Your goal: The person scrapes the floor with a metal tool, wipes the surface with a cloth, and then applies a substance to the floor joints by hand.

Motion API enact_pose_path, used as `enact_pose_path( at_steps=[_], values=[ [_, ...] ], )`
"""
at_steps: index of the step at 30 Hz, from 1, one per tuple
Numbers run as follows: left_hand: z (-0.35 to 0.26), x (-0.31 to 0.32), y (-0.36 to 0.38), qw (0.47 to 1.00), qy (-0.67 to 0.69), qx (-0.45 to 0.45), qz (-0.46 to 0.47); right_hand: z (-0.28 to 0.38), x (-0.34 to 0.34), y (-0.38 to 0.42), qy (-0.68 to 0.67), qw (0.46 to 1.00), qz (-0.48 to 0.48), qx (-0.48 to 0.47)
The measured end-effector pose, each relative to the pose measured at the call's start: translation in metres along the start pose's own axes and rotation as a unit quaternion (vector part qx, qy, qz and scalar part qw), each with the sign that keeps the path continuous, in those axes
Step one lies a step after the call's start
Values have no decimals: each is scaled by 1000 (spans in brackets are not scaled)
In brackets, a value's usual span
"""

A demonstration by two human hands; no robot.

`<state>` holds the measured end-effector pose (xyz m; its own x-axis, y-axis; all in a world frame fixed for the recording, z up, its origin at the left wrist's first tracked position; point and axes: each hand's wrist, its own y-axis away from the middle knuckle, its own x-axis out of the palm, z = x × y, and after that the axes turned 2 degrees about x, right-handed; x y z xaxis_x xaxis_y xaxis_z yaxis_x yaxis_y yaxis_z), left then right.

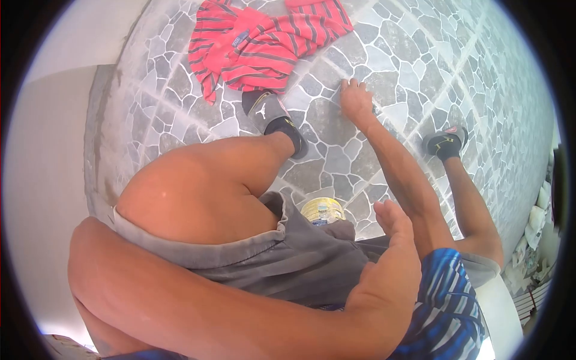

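My right hand point(356, 101) reaches down to the grey stone-patterned floor tiles point(333, 114), its fingers bent and touching the surface near a white joint line. Whatever those fingers might pinch is hidden beneath them. Across my lap lies my left arm, and my left hand point(390, 255) rests beside my right forearm with its fingers stretched forward; nothing shows in it. A yellow printed tub point(323, 209) stands between my legs, partly covered by my grey shorts point(300, 264).
A red striped shirt point(264, 48) lies crumpled on the tiles ahead, by my slipper point(267, 111). My other slippered foot point(445, 142) is on the right. A pale wall point(54, 150) runs along the left. White bags or rubble point(534, 225) lie at the far right.
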<state>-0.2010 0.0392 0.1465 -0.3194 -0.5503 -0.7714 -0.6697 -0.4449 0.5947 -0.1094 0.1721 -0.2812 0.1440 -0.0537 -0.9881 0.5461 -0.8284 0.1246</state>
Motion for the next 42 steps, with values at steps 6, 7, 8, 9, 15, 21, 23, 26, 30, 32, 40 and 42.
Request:
enact_pose_path(
  at_steps=[6,7,8,9,15,21,23,26,30,32,40,42],
  values=[
    [10,-6,12,998,-27,62,-7,13,21,-3,-15,999,35,31],
    [15,-8,10,995,-29,92,12,9,17,-4,-23,999,15,37],
    [21,-10,8,991,-31,124,29,5,13,-3,-29,999,-5,44],
    [27,-14,4,986,-31,158,48,0,13,-8,-47,997,23,59],
    [25,0,5,991,-31,122,54,4,6,-1,-15,998,39,41],
    [22,2,4,993,-31,101,48,9,14,-2,-19,997,71,9],
    [22,8,-1,994,-31,91,44,2,10,-6,-24,998,46,37],
    [14,4,2,994,-29,89,47,4,19,-3,-22,997,61,37],
    [12,6,2,997,-34,62,39,-2,15,-6,-26,999,18,15],
    [9,4,3,997,-28,54,37,-5,11,-8,-45,998,33,22],
    [-9,4,1,999,-30,-13,10,-8,11,-11,-56,998,26,20],
    [-8,4,1,999,-39,-23,-6,2,12,-8,-32,998,47,-8]
  ],
)
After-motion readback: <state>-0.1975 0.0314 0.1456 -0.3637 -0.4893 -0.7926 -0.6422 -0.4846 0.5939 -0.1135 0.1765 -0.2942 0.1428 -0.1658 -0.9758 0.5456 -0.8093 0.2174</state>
